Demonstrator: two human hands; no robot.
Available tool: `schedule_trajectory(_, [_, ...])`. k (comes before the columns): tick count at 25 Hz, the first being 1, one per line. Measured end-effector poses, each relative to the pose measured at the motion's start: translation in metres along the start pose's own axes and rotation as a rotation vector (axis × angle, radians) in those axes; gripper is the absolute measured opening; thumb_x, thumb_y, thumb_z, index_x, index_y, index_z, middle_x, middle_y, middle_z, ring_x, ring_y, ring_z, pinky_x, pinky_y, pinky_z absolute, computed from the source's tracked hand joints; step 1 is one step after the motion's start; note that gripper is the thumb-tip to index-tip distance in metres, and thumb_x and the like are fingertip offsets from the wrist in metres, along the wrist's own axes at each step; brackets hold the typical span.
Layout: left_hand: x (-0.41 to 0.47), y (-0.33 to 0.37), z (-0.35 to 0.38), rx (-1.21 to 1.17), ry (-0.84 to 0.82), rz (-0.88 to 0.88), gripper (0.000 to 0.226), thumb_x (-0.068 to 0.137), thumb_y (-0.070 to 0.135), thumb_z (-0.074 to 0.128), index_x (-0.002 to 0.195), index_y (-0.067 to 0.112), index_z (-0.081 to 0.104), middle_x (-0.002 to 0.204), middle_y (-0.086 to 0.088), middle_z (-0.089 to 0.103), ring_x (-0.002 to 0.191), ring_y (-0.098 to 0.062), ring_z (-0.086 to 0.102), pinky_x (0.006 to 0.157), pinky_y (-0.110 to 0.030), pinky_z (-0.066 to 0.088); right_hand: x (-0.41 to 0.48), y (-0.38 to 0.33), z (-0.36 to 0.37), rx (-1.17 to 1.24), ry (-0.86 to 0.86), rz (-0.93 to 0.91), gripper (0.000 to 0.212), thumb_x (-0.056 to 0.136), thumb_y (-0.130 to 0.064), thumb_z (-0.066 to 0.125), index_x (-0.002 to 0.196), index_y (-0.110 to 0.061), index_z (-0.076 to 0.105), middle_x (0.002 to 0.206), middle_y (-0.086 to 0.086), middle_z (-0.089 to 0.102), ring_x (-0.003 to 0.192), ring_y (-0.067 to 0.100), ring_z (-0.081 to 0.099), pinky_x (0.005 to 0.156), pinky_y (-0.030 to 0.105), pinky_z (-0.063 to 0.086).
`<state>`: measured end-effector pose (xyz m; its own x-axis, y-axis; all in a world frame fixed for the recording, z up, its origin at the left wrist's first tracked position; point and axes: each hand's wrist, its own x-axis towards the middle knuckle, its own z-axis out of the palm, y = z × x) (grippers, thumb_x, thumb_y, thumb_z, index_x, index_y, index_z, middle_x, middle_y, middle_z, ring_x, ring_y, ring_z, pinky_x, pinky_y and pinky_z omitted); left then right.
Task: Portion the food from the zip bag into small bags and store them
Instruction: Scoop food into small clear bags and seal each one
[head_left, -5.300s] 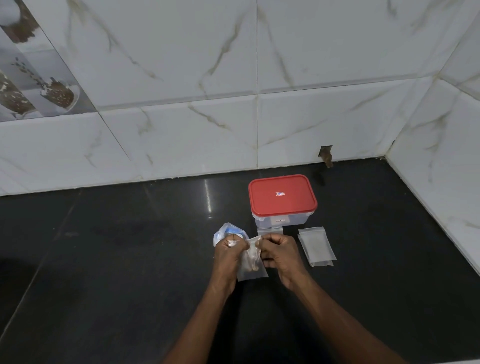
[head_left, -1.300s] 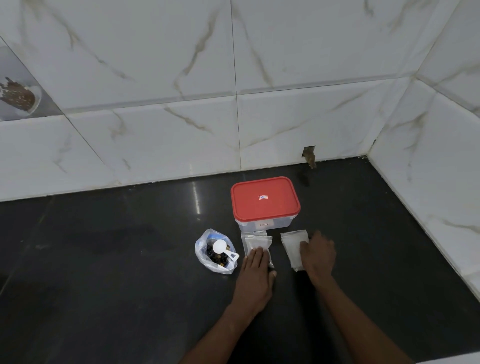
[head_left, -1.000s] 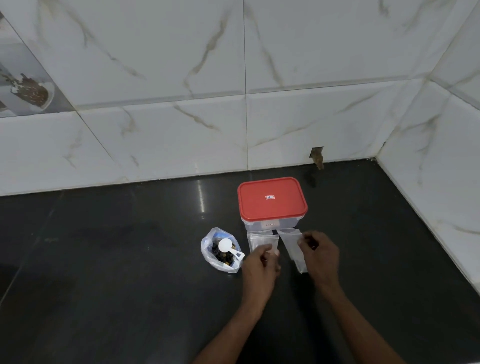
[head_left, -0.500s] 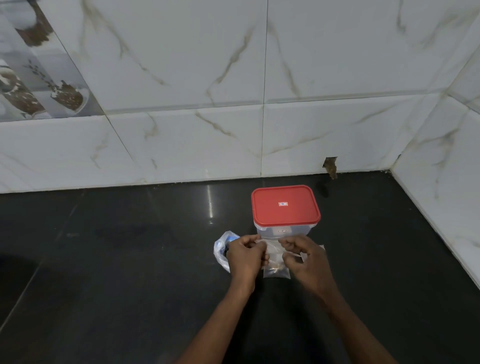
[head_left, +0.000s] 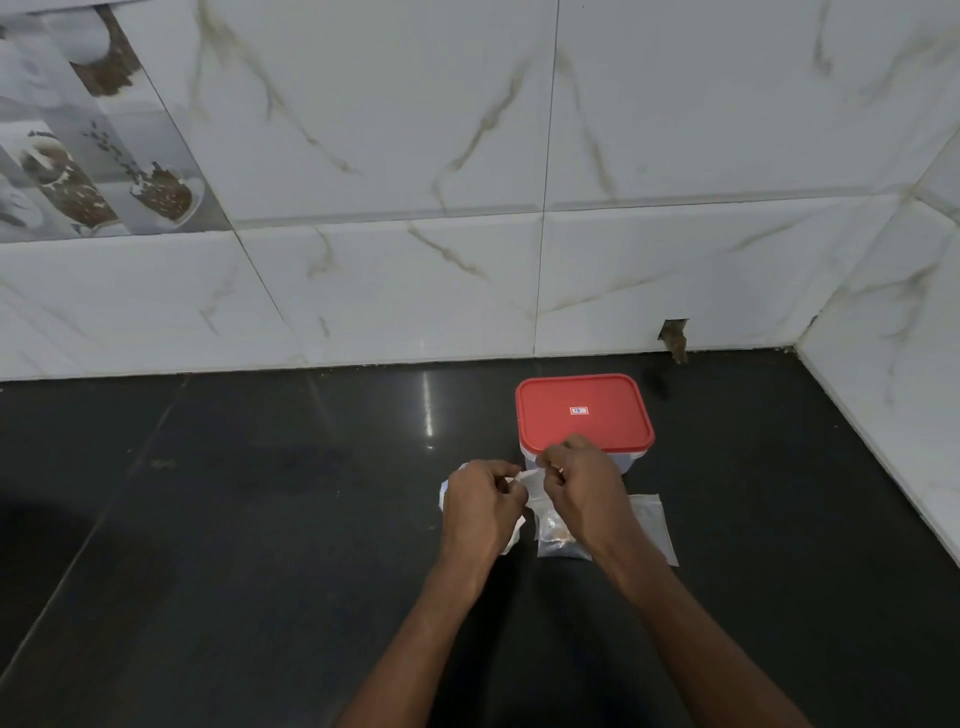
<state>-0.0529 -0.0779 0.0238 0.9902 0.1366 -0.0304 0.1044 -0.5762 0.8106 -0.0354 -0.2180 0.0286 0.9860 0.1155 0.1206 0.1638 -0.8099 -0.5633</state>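
A small clear bag (head_left: 556, 525) hangs between the two hands just above the dark counter (head_left: 234, 545), a little brown food settled at its bottom. Its top edge is pinched from both sides: the left hand (head_left: 480, 506) has thumb and forefinger closed on the left corner, and the right hand (head_left: 584, 488) has its fingertips curled tight on the right corner, the other fingers folded in. Behind the left hand, part of the zip bag (head_left: 445, 491) shows on the counter. Just right of the right wrist lies a flat empty bag (head_left: 652, 525). A box (head_left: 631, 462) with a red lid (head_left: 582, 410) stands just beyond the hands, near the tiled wall (head_left: 415, 286).
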Motion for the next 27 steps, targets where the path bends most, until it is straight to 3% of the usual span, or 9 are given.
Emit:
schedule_trajectory(3, [-0.005,-0.019,-0.011,-0.073,-0.059,0.146,0.052,0.086,0.028,0.071,0.136,0.027,0.06,0.124,0.008,0.058,0.111,0.007,0.056,0.099,-0.014,0.043,0.008,-0.003,-0.004,0.048,-0.011,-0.047,0.022,0.087,-0.002,0.059,0.101,-0.007,0.075,0.091,0.011,0.065,0.079,0.021,0.058,0.068,0.026,0.039])
schedule_trajectory(5, [-0.007,-0.034,-0.009,-0.076,-0.089,0.221,0.079,0.076,0.045,0.072,0.148,0.034,0.042,0.152,0.014,0.041,0.144,0.004,0.03,0.118,-0.02,0.022,0.01,-0.008,-0.008,0.1,-0.003,-0.092,0.02,0.084,0.0,0.061,0.092,-0.007,0.077,0.078,0.002,0.063,0.068,0.012,0.054,0.068,0.029,0.047])
schedule_trajectory(7, [-0.01,-0.042,-0.003,-0.015,-0.06,0.229,0.093,0.068,0.06,0.071,0.149,0.037,0.033,0.158,0.02,0.029,0.152,0.003,0.007,0.122,-0.023,-0.005,0.011,-0.016,-0.009,0.133,-0.036,-0.116,0.018,0.082,0.002,0.062,0.088,-0.006,0.077,0.069,-0.008,0.058,0.059,0.002,0.05,0.064,0.022,0.048])
schedule_trajectory(9, [-0.009,-0.042,0.002,-0.003,0.025,0.23,0.092,0.067,0.067,0.068,0.147,0.032,0.042,0.149,0.023,0.035,0.15,0.003,0.012,0.12,-0.023,-0.013,0.011,-0.026,-0.007,0.19,-0.07,-0.109,0.017,0.082,0.003,0.062,0.087,-0.005,0.077,0.071,0.0,0.066,0.056,0.006,0.057,0.06,0.019,0.052])
schedule_trajectory(13, [-0.005,-0.045,-0.007,-0.103,0.114,0.139,0.071,0.071,0.042,0.083,0.136,0.031,0.057,0.133,0.029,0.048,0.139,-0.002,0.042,0.126,-0.031,0.01,0.013,-0.031,0.003,0.494,-0.06,0.089,0.01,0.088,-0.007,0.066,0.087,-0.014,0.073,0.067,-0.001,0.068,0.054,0.012,0.066,0.055,0.033,0.059])
schedule_trajectory(16, [-0.003,-0.057,-0.023,-0.287,0.253,-0.041,0.067,0.07,0.021,0.089,0.13,0.033,0.061,0.118,0.021,0.065,0.113,0.005,0.061,0.103,-0.026,0.048,0.015,-0.008,0.021,0.259,-0.039,0.177,0.019,0.092,-0.017,0.06,0.078,-0.009,0.069,0.067,0.005,0.067,0.061,0.018,0.065,0.065,0.04,0.059])
schedule_trajectory(18, [-0.003,-0.068,-0.03,-0.36,0.296,-0.102,0.066,0.071,0.015,0.089,0.129,0.033,0.061,0.114,0.018,0.068,0.107,0.007,0.064,0.096,-0.025,0.052,0.006,0.004,0.038,0.002,-0.184,0.261,0.028,0.092,-0.029,0.059,0.076,-0.008,0.068,0.069,0.007,0.066,0.066,0.02,0.064,0.067,0.037,0.055])
schedule_trajectory(21, [-0.002,-0.081,-0.027,-0.382,0.277,-0.163,0.067,0.073,0.016,0.089,0.133,0.025,0.06,0.118,0.01,0.07,0.109,-0.007,0.067,0.096,-0.031,0.054,-0.014,0.009,0.065,0.011,-0.269,0.327,0.03,0.087,-0.039,0.062,0.078,-0.01,0.066,0.074,0.005,0.067,0.072,0.02,0.065,0.066,0.037,0.052])
schedule_trajectory(27, [-0.012,-0.099,-0.02,-0.418,0.271,-0.291,0.052,0.077,0.024,0.086,0.124,0.022,0.065,0.108,0.009,0.073,0.1,-0.003,0.069,0.088,-0.026,0.055,-0.019,0.005,0.075,-0.11,-0.128,0.136,0.015,0.092,-0.022,0.051,0.101,-0.014,0.061,0.098,0.005,0.057,0.086,0.024,0.061,0.068,0.034,0.046])
